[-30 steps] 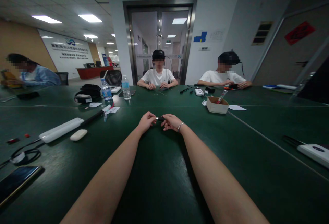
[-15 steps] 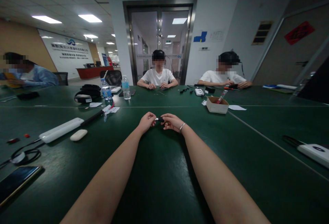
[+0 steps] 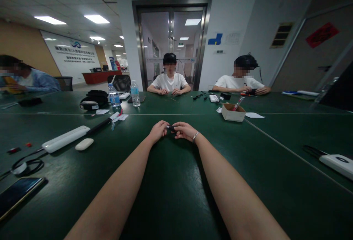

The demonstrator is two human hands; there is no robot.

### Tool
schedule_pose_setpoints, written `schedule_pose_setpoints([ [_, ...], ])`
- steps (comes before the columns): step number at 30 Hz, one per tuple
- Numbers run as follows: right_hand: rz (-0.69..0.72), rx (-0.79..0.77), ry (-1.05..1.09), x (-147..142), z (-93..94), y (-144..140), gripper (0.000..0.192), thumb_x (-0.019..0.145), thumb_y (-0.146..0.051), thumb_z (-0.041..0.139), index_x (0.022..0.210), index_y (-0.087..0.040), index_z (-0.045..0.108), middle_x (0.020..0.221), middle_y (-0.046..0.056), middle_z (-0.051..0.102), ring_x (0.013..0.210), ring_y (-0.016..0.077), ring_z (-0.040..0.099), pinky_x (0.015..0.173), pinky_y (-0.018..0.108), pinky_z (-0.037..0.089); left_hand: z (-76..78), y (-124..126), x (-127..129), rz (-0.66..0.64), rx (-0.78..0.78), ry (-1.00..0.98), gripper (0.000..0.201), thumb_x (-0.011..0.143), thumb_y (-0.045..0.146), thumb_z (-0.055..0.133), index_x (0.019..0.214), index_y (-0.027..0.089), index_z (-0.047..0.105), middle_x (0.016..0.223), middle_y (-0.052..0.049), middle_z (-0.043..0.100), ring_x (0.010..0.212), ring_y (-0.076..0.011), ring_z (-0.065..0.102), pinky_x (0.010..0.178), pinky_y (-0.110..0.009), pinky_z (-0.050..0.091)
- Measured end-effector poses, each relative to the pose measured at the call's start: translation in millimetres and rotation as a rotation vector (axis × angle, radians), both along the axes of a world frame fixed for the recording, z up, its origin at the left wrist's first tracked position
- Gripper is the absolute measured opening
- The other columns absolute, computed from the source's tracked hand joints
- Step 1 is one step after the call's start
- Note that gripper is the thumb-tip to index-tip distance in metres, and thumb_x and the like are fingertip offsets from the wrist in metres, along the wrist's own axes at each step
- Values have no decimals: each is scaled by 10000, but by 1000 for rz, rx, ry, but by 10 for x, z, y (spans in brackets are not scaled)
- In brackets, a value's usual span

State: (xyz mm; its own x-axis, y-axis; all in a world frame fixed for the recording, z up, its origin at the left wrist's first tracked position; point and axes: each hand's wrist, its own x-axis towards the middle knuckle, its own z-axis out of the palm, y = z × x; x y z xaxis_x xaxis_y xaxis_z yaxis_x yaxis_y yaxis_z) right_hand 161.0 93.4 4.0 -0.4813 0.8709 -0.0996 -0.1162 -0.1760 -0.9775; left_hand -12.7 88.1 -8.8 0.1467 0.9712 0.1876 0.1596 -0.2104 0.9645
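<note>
Above the green table (image 3: 171, 181), my left hand (image 3: 158, 131) and my right hand (image 3: 185, 131) meet around a small black piece with a silver end (image 3: 171, 128). Its silver end points left, into the pinched fingertips of my left hand. The fingers of my right hand are closed on the black part. Both hands partly cover the piece, and its exact kind is too small to make out. A bracelet (image 3: 195, 136) circles my right wrist.
To the left lie a white oval case (image 3: 84, 144), a long white device (image 3: 66, 139) with a cable, and a phone (image 3: 20, 196). Two bottles (image 3: 135, 95) stand farther back. An open box (image 3: 233, 113) is at right; several people sit around the table.
My left fingertips have shifted slightly along the silver end, and less bare metal shows between the hands. Both arms stay almost in place. The person at far left has leaned a little further left.
</note>
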Motion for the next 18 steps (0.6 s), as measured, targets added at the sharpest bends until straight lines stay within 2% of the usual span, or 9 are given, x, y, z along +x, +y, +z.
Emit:
schedule_pose_setpoints([
  [3, -25, 79, -84, -45, -34, 20, 229, 736, -31, 594, 894, -144, 472, 630, -37, 569, 397, 45, 505, 480, 264, 569, -11, 8, -12, 32, 37, -7, 200, 794, 332, 438, 827, 146, 504, 472, 43, 476, 373, -68, 410, 389, -168, 298],
  [7, -112, 293, -382, -163, -68, 12, 295, 647, -67, 684, 806, -166, 456, 668, -44, 556, 344, 34, 468, 305, 169, 467, -32, 3, -37, 52, 64, 21, 254, 762, 396, 512, 822, 150, 515, 537, 40, 477, 439, -73, 433, 421, -174, 323],
  [10, -193, 476, -637, -252, -79, -28, 250, 621, -143, 722, 737, -166, 502, 706, -18, 559, 333, 22, 441, 238, 122, 357, -49, -7, -32, 58, 174, 162, 252, 733, 395, 564, 824, 160, 567, 599, 28, 498, 504, -79, 452, 473, -182, 350],
  [12, -184, 567, -751, -280, -65, -54, 182, 634, -176, 716, 665, -155, 538, 733, 7, 568, 343, 18, 435, 238, 120, 338, -52, -5, -27, 88, 255, 266, 208, 708, 355, 598, 792, 165, 599, 653, 15, 509, 538, -81, 471, 511, -189, 375],
  [15, -30, 518, -781, -210, 60, -78, 131, 643, -189, 719, 674, -151, 598, 701, 15, 587, 377, 36, 476, 285, 123, 386, -29, 2, -75, 89, 219, 295, 177, 705, 315, 602, 786, 157, 611, 765, -13, 529, 508, -68, 494, 511, -200, 401],
  [18, 224, 380, -731, 54, 418, -129, 225, 625, -233, 743, 807, -160, 634, 676, 5, 612, 402, 63, 525, 338, 147, 437, 44, -66, -250, 20, 3, 214, 215, 710, 326, 605, 829, 149, 585, 792, -33, 564, 478, -72, 526, 443, -181, 374],
])
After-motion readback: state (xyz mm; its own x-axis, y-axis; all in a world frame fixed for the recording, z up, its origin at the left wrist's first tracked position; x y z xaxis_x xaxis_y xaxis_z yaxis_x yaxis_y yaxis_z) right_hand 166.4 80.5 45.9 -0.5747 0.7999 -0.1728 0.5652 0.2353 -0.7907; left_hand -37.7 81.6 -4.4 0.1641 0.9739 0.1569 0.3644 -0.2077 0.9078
